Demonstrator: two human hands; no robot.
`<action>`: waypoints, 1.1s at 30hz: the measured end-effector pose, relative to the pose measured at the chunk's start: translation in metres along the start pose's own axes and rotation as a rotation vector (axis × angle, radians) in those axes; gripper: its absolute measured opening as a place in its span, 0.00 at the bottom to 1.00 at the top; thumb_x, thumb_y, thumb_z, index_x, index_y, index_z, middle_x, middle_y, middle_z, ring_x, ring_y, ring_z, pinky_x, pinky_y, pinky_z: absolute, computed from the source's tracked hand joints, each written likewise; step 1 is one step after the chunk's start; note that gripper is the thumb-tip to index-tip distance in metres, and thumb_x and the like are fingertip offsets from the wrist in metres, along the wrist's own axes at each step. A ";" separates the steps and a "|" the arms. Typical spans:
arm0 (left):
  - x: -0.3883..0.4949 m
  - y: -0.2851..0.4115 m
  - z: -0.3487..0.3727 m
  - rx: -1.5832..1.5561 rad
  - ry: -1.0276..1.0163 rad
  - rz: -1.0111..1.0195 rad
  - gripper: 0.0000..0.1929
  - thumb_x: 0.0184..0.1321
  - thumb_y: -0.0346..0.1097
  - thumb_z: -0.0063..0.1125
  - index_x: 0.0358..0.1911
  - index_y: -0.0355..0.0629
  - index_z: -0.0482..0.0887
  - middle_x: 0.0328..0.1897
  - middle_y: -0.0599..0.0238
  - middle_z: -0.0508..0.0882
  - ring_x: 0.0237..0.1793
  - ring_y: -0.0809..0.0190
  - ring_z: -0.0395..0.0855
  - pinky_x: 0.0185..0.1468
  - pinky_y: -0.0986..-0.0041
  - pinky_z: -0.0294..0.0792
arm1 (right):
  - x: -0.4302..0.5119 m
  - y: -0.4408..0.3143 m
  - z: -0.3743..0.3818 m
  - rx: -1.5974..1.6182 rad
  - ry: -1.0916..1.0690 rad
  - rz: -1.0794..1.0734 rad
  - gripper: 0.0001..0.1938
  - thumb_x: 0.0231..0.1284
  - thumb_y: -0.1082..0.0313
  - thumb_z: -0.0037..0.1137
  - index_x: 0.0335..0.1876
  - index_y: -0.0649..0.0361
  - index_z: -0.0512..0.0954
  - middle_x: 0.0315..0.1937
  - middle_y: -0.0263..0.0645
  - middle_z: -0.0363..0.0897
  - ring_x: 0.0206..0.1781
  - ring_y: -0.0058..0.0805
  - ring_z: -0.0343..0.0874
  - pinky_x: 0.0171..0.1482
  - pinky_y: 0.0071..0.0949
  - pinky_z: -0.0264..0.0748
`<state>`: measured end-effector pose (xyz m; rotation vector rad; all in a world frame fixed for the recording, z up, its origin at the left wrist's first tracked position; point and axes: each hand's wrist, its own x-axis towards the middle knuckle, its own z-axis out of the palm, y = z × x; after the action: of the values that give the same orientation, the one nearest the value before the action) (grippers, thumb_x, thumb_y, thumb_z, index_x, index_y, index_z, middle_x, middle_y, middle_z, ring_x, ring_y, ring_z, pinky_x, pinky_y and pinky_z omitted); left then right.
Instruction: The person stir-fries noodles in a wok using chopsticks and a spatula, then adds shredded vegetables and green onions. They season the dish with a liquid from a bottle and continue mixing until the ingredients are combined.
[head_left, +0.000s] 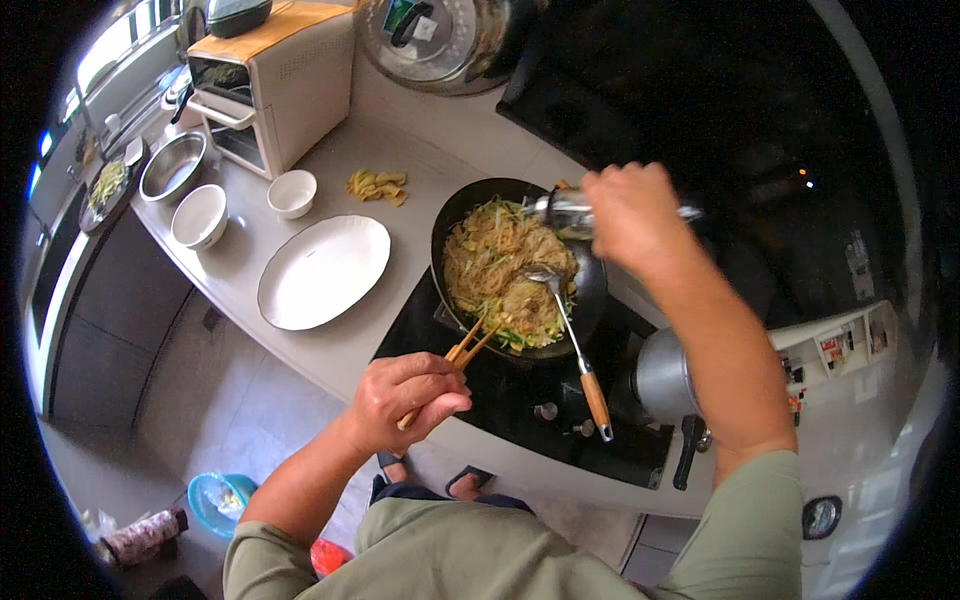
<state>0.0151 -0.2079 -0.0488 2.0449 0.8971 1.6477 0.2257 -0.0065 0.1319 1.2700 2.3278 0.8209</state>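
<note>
In my left hand (412, 397) is a pair of wooden chopsticks (469, 346), their tips at the near rim of a dark wok (592, 289). Noodles (491, 255) with green vegetable pieces fill much of the wok. A metal ladle (570, 326) with a wooden handle rests in it, its bowl on the noodles and its handle over the black glass cooktop (525, 420). My right hand (634, 214) grips a shiny metal container (566, 210), tilted sideways above the wok's far right side; blur hides its exact kind and whether anything flows out.
Left of the wok lie a white oval plate (324, 274), a small white bowl (292, 194), a larger white bowl (199, 217), a steel bowl (173, 166) and a yellowish cloth (376, 186). Behind them stands a white countertop oven (304, 82). A grey pot (664, 375) is at the right.
</note>
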 end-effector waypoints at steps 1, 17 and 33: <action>-0.002 0.001 -0.003 0.010 0.014 -0.011 0.06 0.60 0.32 0.77 0.34 0.40 0.90 0.37 0.60 0.89 0.36 0.55 0.91 0.35 0.66 0.82 | -0.001 0.003 -0.020 -0.038 0.029 0.014 0.28 0.38 0.61 0.84 0.49 0.55 0.84 0.43 0.39 0.89 0.50 0.41 0.87 0.53 0.43 0.78; 0.017 0.019 0.005 0.109 -0.022 -0.021 0.04 0.63 0.29 0.72 0.33 0.38 0.90 0.37 0.55 0.91 0.36 0.54 0.92 0.38 0.67 0.82 | -0.091 -0.024 0.110 0.220 -0.008 0.031 0.26 0.44 0.67 0.76 0.53 0.63 0.83 0.47 0.46 0.87 0.53 0.46 0.86 0.58 0.47 0.76; 0.042 0.042 0.064 0.471 0.317 -0.262 0.06 0.69 0.29 0.61 0.40 0.34 0.88 0.40 0.63 0.86 0.39 0.63 0.85 0.45 0.72 0.77 | -0.375 0.235 0.177 1.930 0.659 0.112 0.44 0.51 0.44 0.82 0.65 0.68 0.72 0.45 0.45 0.86 0.47 0.32 0.86 0.49 0.30 0.83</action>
<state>0.0921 -0.2036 -0.0081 1.8467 1.7232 1.7605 0.6734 -0.1686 0.1616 1.6618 3.3897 -1.8580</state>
